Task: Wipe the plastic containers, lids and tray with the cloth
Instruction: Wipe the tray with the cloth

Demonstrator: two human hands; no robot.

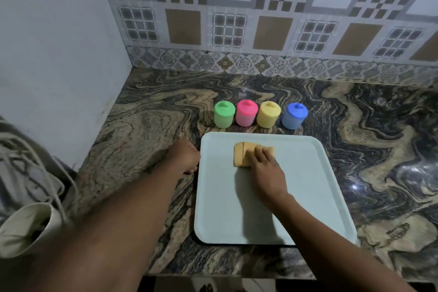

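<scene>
Pressing cloth flat-fingered on tray, frame centre: right hand. Left hand at tray's left rim, grip unclear.

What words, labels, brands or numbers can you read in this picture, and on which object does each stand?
No text is readable anywhere. The green container, pink container, yellow container and blue container are plain; the tray and cloth carry no print; the wall tiles show patterns only.

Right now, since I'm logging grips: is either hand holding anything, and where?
The right hand presses the cloth flat on the tray, covering its right part. The left hand meets the tray's left edge; grip unclear.
</scene>
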